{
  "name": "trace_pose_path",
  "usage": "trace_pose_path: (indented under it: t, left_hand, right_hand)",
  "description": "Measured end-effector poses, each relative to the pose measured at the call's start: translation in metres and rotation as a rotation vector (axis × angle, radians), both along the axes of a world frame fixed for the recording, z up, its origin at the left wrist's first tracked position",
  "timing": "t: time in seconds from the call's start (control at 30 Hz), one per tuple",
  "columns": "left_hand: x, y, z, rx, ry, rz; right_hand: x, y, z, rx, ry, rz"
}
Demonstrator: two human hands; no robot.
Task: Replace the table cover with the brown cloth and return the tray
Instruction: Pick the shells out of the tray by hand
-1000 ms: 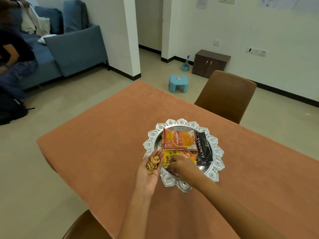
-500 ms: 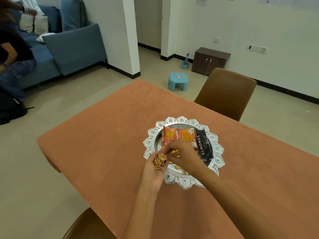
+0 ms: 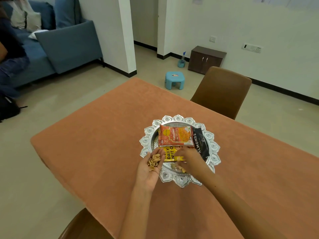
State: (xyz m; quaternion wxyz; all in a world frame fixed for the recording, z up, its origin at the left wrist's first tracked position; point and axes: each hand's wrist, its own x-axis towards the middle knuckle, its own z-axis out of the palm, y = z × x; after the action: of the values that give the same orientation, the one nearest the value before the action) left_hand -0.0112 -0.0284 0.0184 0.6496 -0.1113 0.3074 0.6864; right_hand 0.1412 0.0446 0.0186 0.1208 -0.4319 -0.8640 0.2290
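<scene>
Underneath, scalloped silver tray (image 3: 180, 180) (embossed rim)

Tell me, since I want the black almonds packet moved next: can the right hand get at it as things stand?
Probably yes. The right hand is over the tray, right beside the almonds packet, whose top lies uncovered. Only its left edge tucks under the orange packet. The left hand cups snack pieces.

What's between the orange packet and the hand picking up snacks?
In the head view, the yellow packet lies between the orange packet and the right hand.
</scene>
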Motion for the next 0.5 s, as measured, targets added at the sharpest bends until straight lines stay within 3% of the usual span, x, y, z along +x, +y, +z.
trace_pose_path:
  t: [0.1,0.3,0.5]
  left_hand:
    - [-0.003,-0.002,-0.002,-0.004,0.008,-0.006]
    - [0.004,-0.001,-0.002,-0.003,0.017,-0.011]
    - [0.005,-0.002,-0.001,0.0,0.019,-0.021]
  right_hand:
    - [-0.003,-0.01,-0.011,0.014,-0.163,0.048]
    - [-0.016,-0.016,-0.017,0.076,-0.268,0.059]
    - [-0.02,-0.006,-0.001,0.023,-0.184,0.046]
